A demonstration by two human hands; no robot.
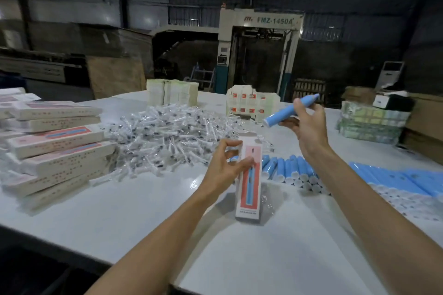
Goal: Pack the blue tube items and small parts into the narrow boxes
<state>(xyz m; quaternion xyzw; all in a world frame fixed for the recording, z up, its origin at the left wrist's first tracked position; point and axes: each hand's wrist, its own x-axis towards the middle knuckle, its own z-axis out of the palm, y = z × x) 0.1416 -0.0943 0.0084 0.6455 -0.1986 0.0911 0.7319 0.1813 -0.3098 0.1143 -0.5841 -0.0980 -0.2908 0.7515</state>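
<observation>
Dim workshop, white bench (143, 211): a box in the left hand, a tube in the right.

The left hand (223, 170) grips a narrow box (249, 189) near its top, thumb across the pink front, fingers (230, 145) curled at the left edge. The box stands roughly upright with its top flap open. The right hand (309, 124) pinches a blue tube (285, 112) in the air, up and right of the box top and apart from it — tilted, flat end low and to the left. A pile of bagged parts (163, 136) lies behind the box, more tubes (292, 170) lie in a row just to its right, and packed boxes (55, 143) are stacked at far left.
</observation>
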